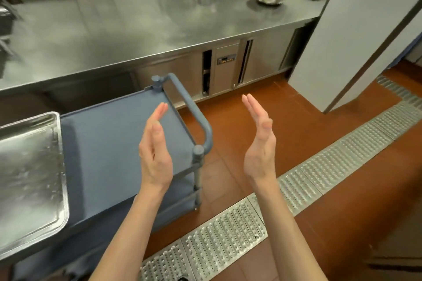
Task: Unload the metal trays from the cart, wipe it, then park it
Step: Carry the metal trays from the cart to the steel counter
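My bare forearms rise from 6 o'clock, left hand (155, 150) and right hand (259, 143) flat, released, palms facing, holding nothing. The metal tray (27, 180) lies at 9 o'clock on the blue cart (109, 143), its long axis toward 12. I judge a one-sided grab could tip it clattering off.

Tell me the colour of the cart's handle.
Grey-blue, matching the cart; the handle shows in the head view.

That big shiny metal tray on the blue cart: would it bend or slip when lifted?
The metal tray looks like thin sheet metal with a rolled rim, so probably stiff and fairly light for its size. Its glossy surface suggests bare hands might slip. It is wide and shallow, so one hand alone would likely tilt it; both hands, the left hand and right hand, hold nothing.
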